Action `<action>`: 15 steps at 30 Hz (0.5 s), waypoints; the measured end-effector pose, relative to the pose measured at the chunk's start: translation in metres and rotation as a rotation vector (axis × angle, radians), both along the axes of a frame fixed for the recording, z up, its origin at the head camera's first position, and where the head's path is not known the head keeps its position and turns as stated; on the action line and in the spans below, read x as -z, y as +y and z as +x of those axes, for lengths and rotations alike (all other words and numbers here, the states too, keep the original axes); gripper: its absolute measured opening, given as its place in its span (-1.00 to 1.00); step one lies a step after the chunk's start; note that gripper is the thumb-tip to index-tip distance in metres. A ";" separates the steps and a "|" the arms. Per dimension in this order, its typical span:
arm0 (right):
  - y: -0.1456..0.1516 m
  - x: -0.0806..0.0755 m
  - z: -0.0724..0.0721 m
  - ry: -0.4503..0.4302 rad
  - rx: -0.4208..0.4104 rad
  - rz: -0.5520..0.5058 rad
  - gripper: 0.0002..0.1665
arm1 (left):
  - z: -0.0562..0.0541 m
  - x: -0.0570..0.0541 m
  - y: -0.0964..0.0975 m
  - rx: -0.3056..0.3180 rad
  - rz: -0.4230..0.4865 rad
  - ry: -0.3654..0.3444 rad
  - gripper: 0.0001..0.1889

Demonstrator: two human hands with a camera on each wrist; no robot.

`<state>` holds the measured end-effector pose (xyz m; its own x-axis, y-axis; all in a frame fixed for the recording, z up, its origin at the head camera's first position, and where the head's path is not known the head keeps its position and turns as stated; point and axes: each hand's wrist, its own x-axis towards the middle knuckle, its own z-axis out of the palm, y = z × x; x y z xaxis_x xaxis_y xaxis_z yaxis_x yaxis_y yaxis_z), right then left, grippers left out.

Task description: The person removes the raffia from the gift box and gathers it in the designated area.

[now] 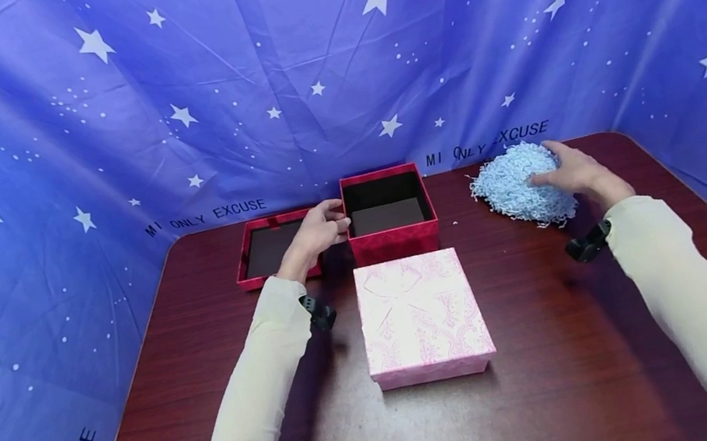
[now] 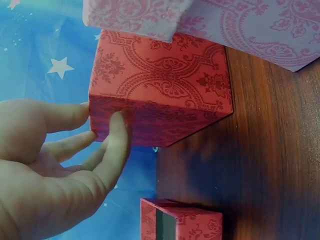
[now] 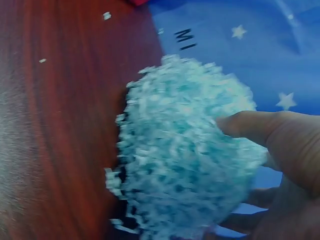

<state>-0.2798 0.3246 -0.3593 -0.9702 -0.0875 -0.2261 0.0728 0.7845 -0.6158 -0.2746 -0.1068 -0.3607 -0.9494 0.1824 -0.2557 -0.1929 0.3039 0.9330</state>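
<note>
A pile of light blue shredded paper (image 1: 520, 183) lies at the back right of the table. My right hand (image 1: 576, 173) grips its right side, thumb pressed into the near face; in the right wrist view the other fingers are partly hidden behind the shredded paper (image 3: 185, 150). Left of centre, my left hand (image 1: 319, 228) touches the left side of an uncovered red box (image 1: 396, 243) with a dark interior. The left wrist view shows fingertips at the rim and against the outer wall of this patterned red box (image 2: 165, 75).
Left of the red box lies a red lid (image 1: 251, 282), its dark inside facing up. A closed pink patterned box (image 1: 424, 318) with a bow stands in front of the red box. Behind the wooden table (image 1: 434, 435) hangs a blue star-printed cloth (image 1: 270, 69).
</note>
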 end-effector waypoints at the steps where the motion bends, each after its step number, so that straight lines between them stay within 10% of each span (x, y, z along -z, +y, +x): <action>1: 0.000 -0.005 0.001 -0.001 -0.007 -0.001 0.13 | 0.001 0.000 0.000 0.002 -0.021 0.003 -0.45; 15: -0.041 -0.042 0.031 0.238 -0.020 0.021 -0.08 | 0.035 -0.017 -0.014 0.073 -0.299 -0.002 -0.60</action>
